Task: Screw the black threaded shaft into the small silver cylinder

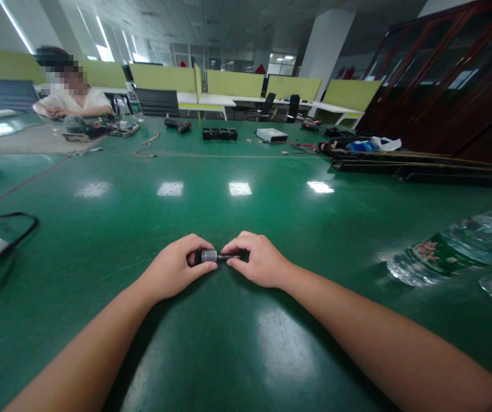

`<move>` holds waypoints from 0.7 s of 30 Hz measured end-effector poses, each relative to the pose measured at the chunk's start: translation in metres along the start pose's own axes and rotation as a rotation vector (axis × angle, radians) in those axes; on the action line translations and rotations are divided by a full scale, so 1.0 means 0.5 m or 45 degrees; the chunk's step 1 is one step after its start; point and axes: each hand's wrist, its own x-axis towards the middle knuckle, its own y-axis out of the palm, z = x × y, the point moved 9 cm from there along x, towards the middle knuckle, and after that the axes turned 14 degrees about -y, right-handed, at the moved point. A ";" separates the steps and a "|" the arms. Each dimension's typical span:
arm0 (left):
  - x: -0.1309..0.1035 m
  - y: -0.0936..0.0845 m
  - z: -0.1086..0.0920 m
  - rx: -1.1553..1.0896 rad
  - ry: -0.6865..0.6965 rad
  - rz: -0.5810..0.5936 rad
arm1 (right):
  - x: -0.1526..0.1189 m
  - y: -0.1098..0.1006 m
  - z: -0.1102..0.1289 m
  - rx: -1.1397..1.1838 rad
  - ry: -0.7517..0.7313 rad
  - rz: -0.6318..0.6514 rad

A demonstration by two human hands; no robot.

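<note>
Cylinder (209,256) sits just below the frame's centre, left hand (174,266) pinching its body, right hand (264,262) pinching its thin shaft (222,257), presumably so both ends are held steady.

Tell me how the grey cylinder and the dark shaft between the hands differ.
The grey cylinder is thick and smooth; the dark shaft is thin and looks ridged.
The cylinder is in the left hand; the shaft is pinched in the right hand.
Both lie in line, end to end, though whether they are one piece is unclear.
</note>
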 end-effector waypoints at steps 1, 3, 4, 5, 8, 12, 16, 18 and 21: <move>0.000 0.000 0.000 0.001 0.001 -0.001 | 0.001 0.000 0.002 -0.002 -0.017 0.002; 0.000 0.000 0.000 0.003 0.006 -0.003 | 0.002 0.001 0.006 0.001 -0.037 0.007; 0.000 0.000 0.000 0.004 0.010 -0.003 | 0.003 0.001 0.007 0.002 -0.043 0.011; -0.001 0.001 -0.001 0.003 0.015 -0.001 | 0.004 0.001 0.008 0.002 -0.049 0.017; -0.002 0.002 -0.005 0.003 0.036 0.011 | 0.005 0.004 0.011 -0.008 -0.077 0.040; -0.003 0.003 -0.007 0.021 0.039 0.009 | 0.006 0.007 0.012 -0.026 -0.107 0.052; -0.003 0.001 -0.007 0.031 0.033 -0.003 | 0.006 0.010 0.011 -0.030 -0.104 0.058; -0.002 0.001 -0.009 0.029 0.034 -0.002 | 0.007 0.010 0.011 -0.029 -0.099 0.058; -0.001 0.002 -0.008 0.026 0.027 0.006 | 0.007 0.009 0.010 -0.031 -0.086 0.058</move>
